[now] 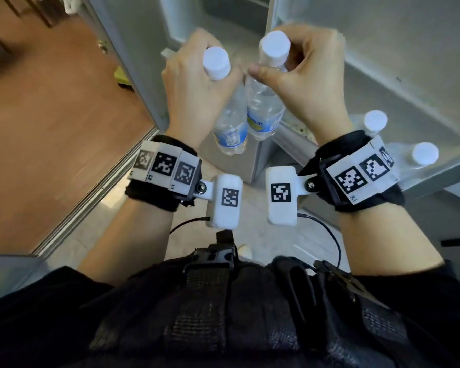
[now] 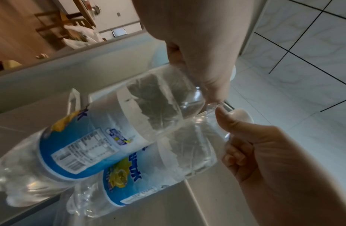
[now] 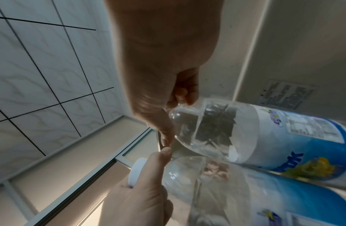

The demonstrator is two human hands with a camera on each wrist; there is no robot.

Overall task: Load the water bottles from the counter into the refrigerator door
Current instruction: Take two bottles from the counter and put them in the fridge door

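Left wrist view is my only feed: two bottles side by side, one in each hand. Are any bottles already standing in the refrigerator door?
Observer: Yes, two. The head view shows the near shelved bottle and the far shelved bottle, both white-capped, upright in the door shelf on the person's right.
Operator: Are the held bottles over that shelf?
Observer: No. The left hand grips the left-hand bottle and the right hand grips the right-hand bottle by the necks, in front of the person and to the left of the shelf.
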